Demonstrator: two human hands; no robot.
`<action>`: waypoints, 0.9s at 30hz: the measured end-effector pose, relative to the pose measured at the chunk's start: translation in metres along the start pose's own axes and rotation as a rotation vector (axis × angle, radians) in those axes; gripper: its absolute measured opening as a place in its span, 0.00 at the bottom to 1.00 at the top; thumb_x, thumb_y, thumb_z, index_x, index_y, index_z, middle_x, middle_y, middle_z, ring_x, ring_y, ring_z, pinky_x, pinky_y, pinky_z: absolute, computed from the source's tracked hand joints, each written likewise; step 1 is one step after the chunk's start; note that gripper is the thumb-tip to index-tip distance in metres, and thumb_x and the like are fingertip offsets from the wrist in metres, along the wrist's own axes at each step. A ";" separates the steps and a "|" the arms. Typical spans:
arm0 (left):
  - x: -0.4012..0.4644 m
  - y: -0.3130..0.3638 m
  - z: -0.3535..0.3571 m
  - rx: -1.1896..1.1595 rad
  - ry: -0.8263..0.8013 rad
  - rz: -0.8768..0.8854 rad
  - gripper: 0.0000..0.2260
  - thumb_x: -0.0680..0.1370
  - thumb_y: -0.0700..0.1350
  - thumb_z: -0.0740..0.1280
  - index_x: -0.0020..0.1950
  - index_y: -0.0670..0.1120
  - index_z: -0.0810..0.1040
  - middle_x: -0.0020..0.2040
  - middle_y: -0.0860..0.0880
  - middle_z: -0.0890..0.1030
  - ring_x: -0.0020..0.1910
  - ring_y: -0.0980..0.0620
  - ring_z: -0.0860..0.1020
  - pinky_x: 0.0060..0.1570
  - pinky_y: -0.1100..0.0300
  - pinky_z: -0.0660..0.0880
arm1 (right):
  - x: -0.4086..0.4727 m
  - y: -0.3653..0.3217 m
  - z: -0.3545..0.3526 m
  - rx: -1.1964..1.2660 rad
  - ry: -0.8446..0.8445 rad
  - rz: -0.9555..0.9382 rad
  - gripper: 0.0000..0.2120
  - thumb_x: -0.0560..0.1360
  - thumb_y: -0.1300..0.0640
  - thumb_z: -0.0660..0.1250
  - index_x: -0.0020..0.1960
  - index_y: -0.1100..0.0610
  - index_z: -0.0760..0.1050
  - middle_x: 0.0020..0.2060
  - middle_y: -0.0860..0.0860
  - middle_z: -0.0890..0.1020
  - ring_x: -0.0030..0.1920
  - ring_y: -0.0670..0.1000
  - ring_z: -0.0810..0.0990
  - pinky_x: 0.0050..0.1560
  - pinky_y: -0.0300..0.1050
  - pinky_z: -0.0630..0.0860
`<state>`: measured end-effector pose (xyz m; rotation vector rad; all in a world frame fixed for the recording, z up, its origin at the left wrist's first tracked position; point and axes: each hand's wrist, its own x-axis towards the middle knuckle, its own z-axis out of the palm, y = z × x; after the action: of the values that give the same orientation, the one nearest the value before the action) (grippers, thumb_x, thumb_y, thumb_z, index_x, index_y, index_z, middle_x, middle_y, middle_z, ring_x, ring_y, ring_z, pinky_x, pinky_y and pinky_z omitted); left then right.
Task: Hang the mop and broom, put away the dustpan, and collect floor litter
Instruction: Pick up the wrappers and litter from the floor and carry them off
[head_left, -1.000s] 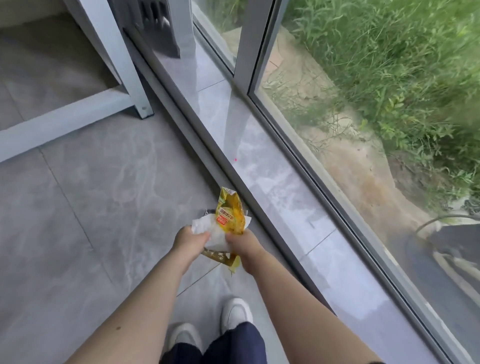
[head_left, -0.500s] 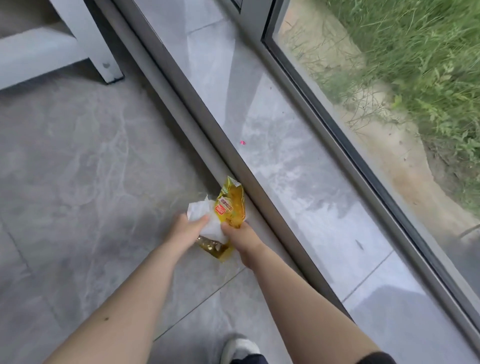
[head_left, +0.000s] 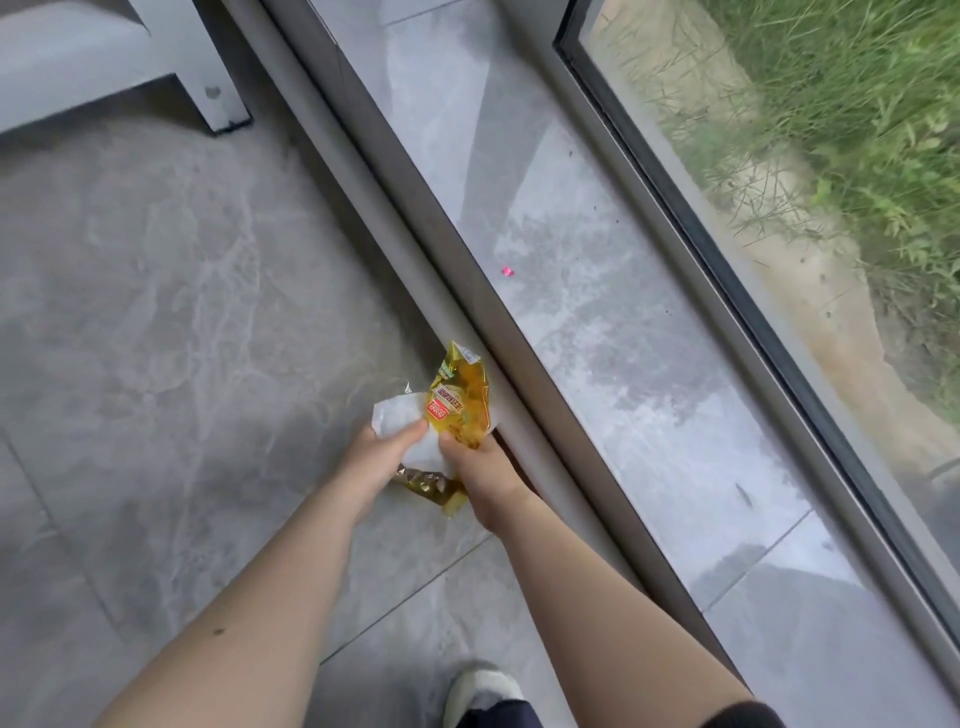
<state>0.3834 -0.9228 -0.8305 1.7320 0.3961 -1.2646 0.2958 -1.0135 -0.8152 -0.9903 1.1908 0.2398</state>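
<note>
Both hands at lower centre of frame, above grey tile floor (head_left: 156, 312). Left hand (head_left: 376, 460) pinches white paper scrap (head_left: 397, 421) between thumb and fingers. Right hand (head_left: 480, 475) grips yellow snack wrapper (head_left: 460, 400), wrapper upright, touching paper. Metal door track (head_left: 415, 208) just right of litter. White shoe (head_left: 480, 686) at bottom edge. Grass (head_left: 857, 104) upper right, behind glass.

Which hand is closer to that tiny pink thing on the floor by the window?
Right. The right hand, holding the yellow wrapper, sits nearer the pink speck; the left hand, holding white paper, is farther out.
</note>
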 end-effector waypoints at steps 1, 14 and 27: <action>-0.005 0.000 -0.002 -0.006 -0.005 -0.002 0.13 0.73 0.47 0.71 0.55 0.46 0.80 0.46 0.47 0.84 0.45 0.48 0.82 0.51 0.55 0.77 | -0.006 -0.002 0.001 -0.004 -0.006 0.007 0.16 0.79 0.61 0.60 0.65 0.60 0.73 0.62 0.60 0.79 0.63 0.59 0.78 0.66 0.57 0.73; -0.163 0.059 -0.051 -0.147 0.055 0.045 0.12 0.74 0.52 0.69 0.56 0.54 0.77 0.51 0.51 0.83 0.50 0.51 0.81 0.41 0.60 0.75 | -0.150 -0.087 0.042 -0.225 -0.136 -0.023 0.08 0.78 0.61 0.60 0.54 0.54 0.76 0.43 0.50 0.78 0.47 0.51 0.75 0.56 0.50 0.74; -0.332 0.104 -0.146 -0.527 0.202 0.128 0.22 0.73 0.55 0.70 0.64 0.48 0.75 0.58 0.43 0.82 0.57 0.42 0.80 0.63 0.44 0.74 | -0.306 -0.188 0.152 -0.647 -0.381 -0.156 0.10 0.78 0.62 0.61 0.58 0.59 0.75 0.47 0.55 0.79 0.50 0.55 0.79 0.57 0.51 0.77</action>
<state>0.4019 -0.7754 -0.4838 1.4046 0.6598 -0.8014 0.3926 -0.9089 -0.4525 -1.5107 0.6837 0.6854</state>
